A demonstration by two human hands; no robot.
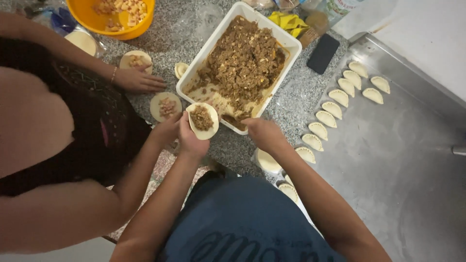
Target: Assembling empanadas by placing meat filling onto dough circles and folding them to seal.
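Landmark: white rectangular tray (192, 76) of brown minced filling, long axis running from near-left to far-right. Beyond its far-right corner, yellow packet (287, 21); right of that corner, flat black phone (323, 53). At tray's near corner, left hand (191, 137), palm up, fingers cupped under round dough disc (202, 120) carrying a spoonful of filling, disc tilted toward tray. At tray's near edge, right hand (263, 133), knuckles up, fingers curled together, dipped into filling; whether holding a utensil, cannot tell. Left of tray, another person's hand (138, 80) flat beside a filled disc.
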